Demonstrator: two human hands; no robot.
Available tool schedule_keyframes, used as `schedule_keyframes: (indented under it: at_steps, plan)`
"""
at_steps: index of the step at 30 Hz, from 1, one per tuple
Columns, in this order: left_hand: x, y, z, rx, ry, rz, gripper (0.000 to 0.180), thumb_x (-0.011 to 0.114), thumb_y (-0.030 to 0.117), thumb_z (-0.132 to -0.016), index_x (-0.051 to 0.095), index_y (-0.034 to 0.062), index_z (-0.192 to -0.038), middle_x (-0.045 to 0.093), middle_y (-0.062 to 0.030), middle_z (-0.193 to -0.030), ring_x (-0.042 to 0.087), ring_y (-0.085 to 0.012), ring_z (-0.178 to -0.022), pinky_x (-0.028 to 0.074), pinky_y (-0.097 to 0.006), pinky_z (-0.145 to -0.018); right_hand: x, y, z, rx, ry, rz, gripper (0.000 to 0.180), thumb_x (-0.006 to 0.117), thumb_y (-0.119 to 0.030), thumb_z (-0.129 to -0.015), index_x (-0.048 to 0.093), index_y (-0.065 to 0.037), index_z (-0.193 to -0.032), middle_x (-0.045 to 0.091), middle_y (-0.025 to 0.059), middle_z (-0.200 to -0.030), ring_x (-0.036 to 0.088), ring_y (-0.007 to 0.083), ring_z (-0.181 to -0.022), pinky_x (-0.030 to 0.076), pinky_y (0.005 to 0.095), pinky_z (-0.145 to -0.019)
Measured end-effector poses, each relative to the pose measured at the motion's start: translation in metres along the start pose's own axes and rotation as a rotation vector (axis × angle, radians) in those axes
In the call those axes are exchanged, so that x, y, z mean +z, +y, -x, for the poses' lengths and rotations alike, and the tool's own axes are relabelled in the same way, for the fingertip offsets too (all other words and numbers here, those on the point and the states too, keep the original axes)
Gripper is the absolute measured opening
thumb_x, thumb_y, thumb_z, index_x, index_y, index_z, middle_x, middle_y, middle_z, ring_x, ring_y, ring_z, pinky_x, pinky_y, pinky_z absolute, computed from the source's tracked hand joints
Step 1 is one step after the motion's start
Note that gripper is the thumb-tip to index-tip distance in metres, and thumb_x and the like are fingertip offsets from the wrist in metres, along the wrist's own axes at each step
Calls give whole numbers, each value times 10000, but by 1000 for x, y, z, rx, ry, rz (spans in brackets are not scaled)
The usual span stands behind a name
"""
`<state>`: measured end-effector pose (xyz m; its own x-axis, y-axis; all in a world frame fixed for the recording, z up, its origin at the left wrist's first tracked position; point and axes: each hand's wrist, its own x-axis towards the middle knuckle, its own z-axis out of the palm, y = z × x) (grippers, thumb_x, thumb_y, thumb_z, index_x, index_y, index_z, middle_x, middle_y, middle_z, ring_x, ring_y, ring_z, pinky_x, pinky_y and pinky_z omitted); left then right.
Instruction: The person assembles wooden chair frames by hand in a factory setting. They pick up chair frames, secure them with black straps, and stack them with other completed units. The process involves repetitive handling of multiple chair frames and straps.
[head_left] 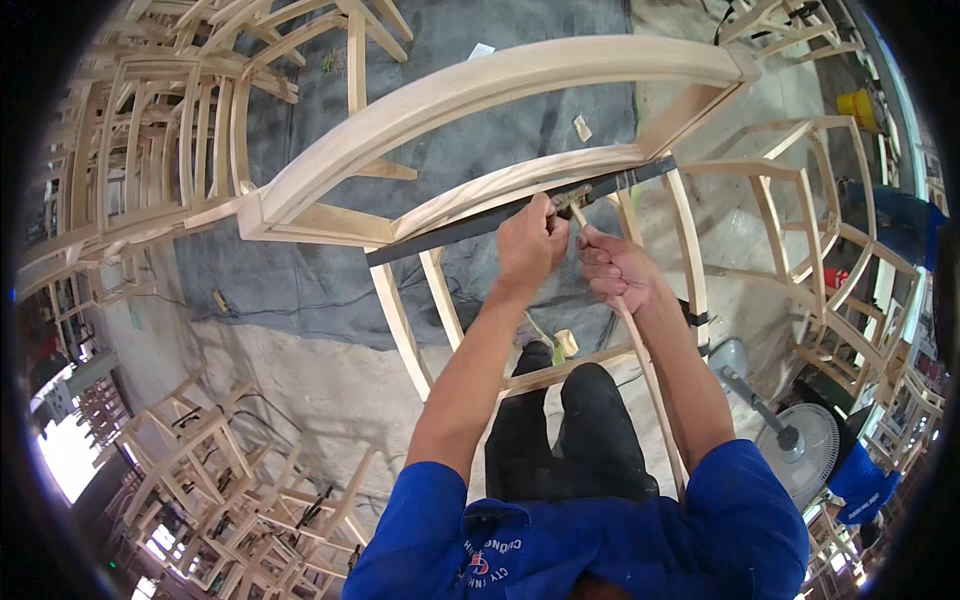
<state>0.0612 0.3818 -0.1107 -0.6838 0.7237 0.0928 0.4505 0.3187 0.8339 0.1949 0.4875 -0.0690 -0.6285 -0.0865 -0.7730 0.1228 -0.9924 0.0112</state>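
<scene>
Head view: pale, curved wooden frame [480,82] at the far side.
Long flat black band [450,232]: crosses the frame's near side, left to right.
Left hand [533,240]: curled closed at the band; grip hidden.
Right hand [618,268]: closed around slim pale strip [646,375], long axis running near-right from small metal fitting [571,199].
Metal fitting: just beyond; left hand nearer.
</scene>
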Motion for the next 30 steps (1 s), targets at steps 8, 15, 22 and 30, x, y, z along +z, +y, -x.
schedule_keyframes:
  at_steps: [8,15,22,30]
  plan:
    - [1,25,33,-100,36,20,142,674,127,-844,566,53,-902,664,-183,-747,677,-399,-697,531,-465,-619,-25,-21,68,-253,130,54,201,474,-264,-1083,556,-89,-1026,435,-60,-628,351,24,-411,275,189,-288]
    - [-9,-4,8,-408,-17,-22,272,755,240,-771,631,21,-875,701,-174,-726,718,-363,-729,556,-422,-688,7,22,67,-240,273,491,266,501,-293,-1075,554,-36,-1124,450,-52,-639,369,32,-430,289,208,-331]
    - [16,-9,21,-365,175,3,269,755,255,-813,661,18,-898,708,-130,-733,703,-285,-641,551,-380,-618,-3,30,30,-192,226,420,274,494,-272,-1071,553,-19,-1159,480,-33,-672,380,46,-437,303,223,-348]
    - [9,-7,25,-870,-191,773,272,686,299,-965,642,72,-1107,611,8,-749,540,-60,-490,319,-225,-377,-17,34,-2,-164,36,94,190,483,-221,-1065,560,-50,-1091,446,-40,-671,362,26,-448,268,200,-327]
